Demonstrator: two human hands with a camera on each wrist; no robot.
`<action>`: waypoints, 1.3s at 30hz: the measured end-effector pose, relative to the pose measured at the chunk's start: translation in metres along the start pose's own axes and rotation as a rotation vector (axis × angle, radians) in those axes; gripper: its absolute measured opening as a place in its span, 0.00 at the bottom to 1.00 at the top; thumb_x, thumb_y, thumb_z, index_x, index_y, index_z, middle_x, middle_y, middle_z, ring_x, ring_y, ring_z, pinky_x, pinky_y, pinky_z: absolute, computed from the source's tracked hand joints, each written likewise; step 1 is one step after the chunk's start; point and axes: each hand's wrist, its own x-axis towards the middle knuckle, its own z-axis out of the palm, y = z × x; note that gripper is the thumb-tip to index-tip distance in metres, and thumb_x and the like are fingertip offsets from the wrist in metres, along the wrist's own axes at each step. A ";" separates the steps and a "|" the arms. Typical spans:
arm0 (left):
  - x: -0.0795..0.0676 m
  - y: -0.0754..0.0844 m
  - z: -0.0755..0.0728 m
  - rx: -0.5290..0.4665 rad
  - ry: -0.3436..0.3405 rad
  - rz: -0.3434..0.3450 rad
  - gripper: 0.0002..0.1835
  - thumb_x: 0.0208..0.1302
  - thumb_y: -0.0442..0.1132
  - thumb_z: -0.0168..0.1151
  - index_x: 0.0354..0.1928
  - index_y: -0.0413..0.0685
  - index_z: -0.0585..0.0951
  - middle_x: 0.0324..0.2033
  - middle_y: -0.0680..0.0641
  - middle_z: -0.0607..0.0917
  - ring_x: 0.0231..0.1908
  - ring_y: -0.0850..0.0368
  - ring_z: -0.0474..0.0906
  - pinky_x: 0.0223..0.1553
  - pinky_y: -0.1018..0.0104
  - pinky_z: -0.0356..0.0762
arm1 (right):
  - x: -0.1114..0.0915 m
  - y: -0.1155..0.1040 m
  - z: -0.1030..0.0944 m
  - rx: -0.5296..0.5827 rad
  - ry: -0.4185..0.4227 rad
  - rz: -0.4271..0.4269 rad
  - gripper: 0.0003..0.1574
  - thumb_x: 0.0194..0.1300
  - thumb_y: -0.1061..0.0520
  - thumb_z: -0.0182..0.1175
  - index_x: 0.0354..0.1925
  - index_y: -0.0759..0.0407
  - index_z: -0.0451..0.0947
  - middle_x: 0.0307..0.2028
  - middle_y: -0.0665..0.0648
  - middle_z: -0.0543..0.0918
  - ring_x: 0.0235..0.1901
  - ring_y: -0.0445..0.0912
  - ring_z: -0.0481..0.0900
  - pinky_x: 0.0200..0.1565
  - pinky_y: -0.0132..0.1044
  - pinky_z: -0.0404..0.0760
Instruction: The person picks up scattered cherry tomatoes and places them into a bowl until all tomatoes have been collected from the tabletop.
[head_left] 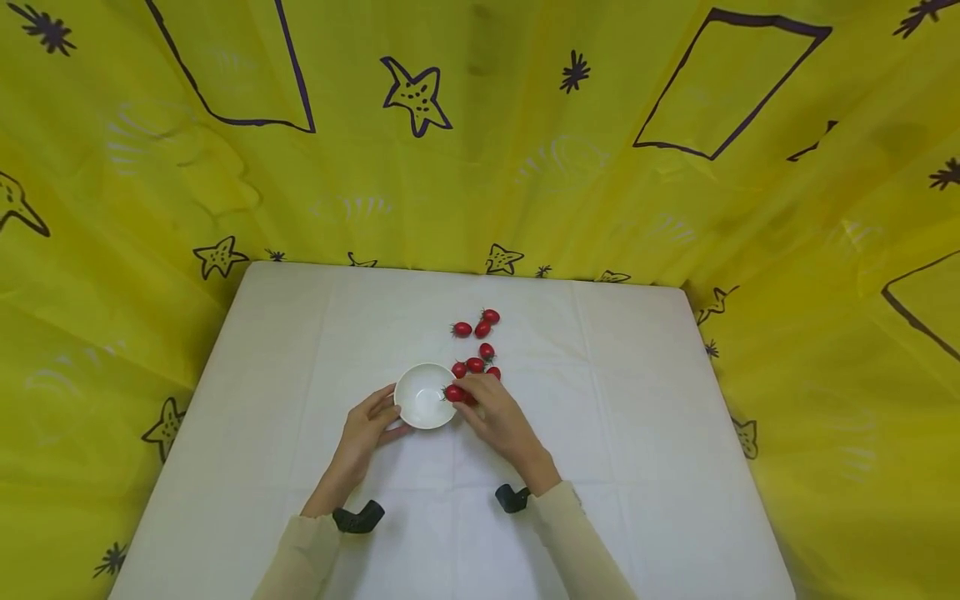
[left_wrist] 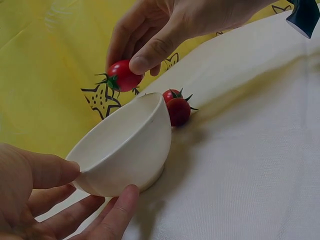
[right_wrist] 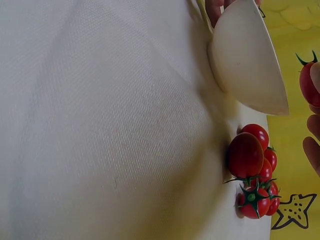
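Note:
A small white bowl (head_left: pixel 422 398) stands on the white-covered table, and nothing lies in the part of its inside that I see. My left hand (head_left: pixel 369 423) holds its left side, thumb at the rim and fingers low against the outer wall, as the left wrist view shows. Between thumb and fingers my right hand (head_left: pixel 491 414) pinches a red cherry tomato (left_wrist: pixel 123 76) with a green stem, above the bowl's right rim. Several more cherry tomatoes (right_wrist: pixel 252 197) lie on the cloth just beyond and to the right of the bowl; my right hand partly hides some in the head view.
The table (head_left: pixel 652 417) has a white cloth with faint creases. A yellow curtain (head_left: pixel 480 167) with drawn stars hangs round its back and sides. Dark wrist-camera mounts (head_left: pixel 358 517) jut out over the table from both sleeves.

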 end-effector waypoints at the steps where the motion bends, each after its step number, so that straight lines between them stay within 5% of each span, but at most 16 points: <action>1: 0.000 0.000 0.000 -0.003 0.001 0.000 0.29 0.77 0.28 0.53 0.77 0.35 0.64 0.73 0.27 0.69 0.63 0.40 0.81 0.59 0.52 0.87 | 0.001 -0.001 0.001 -0.001 -0.008 -0.002 0.25 0.66 0.59 0.72 0.61 0.60 0.81 0.56 0.56 0.85 0.58 0.47 0.80 0.62 0.37 0.86; 29: 0.001 -0.001 0.000 0.014 -0.006 0.011 0.28 0.78 0.28 0.53 0.77 0.36 0.65 0.73 0.28 0.70 0.64 0.37 0.80 0.59 0.51 0.87 | 0.025 -0.014 0.017 -0.036 -0.129 -0.091 0.25 0.65 0.60 0.73 0.59 0.59 0.81 0.55 0.55 0.85 0.58 0.47 0.81 0.64 0.37 0.85; 39: 0.001 0.000 -0.001 0.012 -0.007 0.013 0.28 0.78 0.28 0.53 0.77 0.35 0.65 0.73 0.27 0.70 0.65 0.35 0.79 0.59 0.51 0.87 | 0.032 -0.018 0.021 -0.080 -0.241 -0.075 0.23 0.69 0.58 0.70 0.61 0.58 0.80 0.55 0.54 0.84 0.58 0.47 0.81 0.64 0.38 0.85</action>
